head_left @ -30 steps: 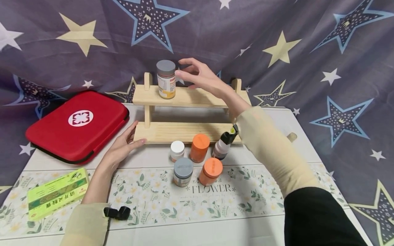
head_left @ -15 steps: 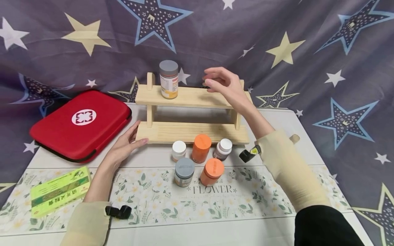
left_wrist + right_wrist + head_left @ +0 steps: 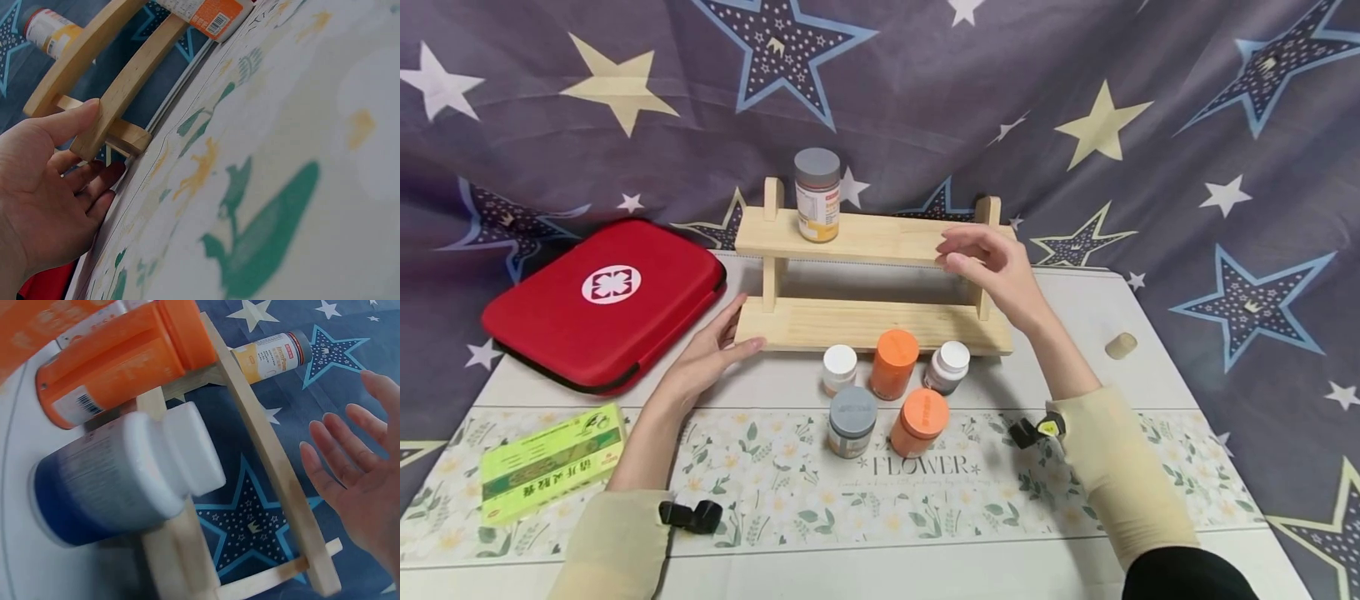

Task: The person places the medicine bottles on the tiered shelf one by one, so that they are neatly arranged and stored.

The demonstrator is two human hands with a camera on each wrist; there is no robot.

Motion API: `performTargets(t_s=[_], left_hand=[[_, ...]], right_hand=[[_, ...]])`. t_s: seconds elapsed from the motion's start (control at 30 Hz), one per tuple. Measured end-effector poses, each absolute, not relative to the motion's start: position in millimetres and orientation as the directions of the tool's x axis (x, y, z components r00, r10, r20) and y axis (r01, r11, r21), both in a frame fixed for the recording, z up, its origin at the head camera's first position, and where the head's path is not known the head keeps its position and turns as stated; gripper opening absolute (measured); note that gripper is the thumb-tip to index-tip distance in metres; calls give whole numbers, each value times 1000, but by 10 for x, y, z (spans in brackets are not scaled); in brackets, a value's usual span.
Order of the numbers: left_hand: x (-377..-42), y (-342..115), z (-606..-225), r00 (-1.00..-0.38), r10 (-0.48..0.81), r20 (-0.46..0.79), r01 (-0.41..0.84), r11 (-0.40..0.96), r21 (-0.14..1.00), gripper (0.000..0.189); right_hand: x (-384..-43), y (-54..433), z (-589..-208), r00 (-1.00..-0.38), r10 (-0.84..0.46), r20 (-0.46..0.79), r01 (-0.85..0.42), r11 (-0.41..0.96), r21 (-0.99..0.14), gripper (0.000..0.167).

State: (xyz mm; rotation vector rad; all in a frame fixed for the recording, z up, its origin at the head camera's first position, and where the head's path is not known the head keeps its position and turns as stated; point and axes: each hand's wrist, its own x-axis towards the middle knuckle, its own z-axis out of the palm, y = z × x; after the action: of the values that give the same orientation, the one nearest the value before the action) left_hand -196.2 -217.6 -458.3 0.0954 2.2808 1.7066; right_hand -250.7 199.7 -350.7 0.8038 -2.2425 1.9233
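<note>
A two-tier wooden rack [image 3: 880, 325] stands at the back of the table. My left hand [image 3: 706, 354] holds the left end of its lower board; in the left wrist view the thumb [image 3: 78, 119] lies on the board with the fingers curled behind. On the left of the upper board stands a grey-capped bottle [image 3: 817, 200] with a white and yellow label. My right hand [image 3: 992, 271] hovers over the right end of the upper board, holding nothing, its fingers loosely bent. Several bottles stand before the rack: white-capped [image 3: 839, 371], orange [image 3: 894, 365], grey-capped [image 3: 852, 422] and blue-and-white [image 3: 119, 475].
On the left lies a red zip case [image 3: 602, 304] with a white emblem, and a green-yellow medicine box [image 3: 553, 467] in front of it. A small cork-like stub [image 3: 1121, 346] is at the right. A star-patterned cloth [image 3: 910, 100] hangs behind the table.
My right hand has moved away from the grey-capped bottle on the upper board, to the right and down. The left hand has stayed at the rack's lower left end.
</note>
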Motion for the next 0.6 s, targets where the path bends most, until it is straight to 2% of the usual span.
performTargets(t_s=[0.3, 0.6], left_hand=[[-1968, -2158, -4582, -955, 228, -189, -114, 307, 945, 95], [-1956, -2164, -4571, -957, 221, -189, -112, 319, 941, 94]], right_hand=[[-2307, 2209, -3758, -863, -371, 344, -410, 116, -905, 35], [-2171, 2348, -3980, -858, -451, 245, -374, 223, -900, 44]])
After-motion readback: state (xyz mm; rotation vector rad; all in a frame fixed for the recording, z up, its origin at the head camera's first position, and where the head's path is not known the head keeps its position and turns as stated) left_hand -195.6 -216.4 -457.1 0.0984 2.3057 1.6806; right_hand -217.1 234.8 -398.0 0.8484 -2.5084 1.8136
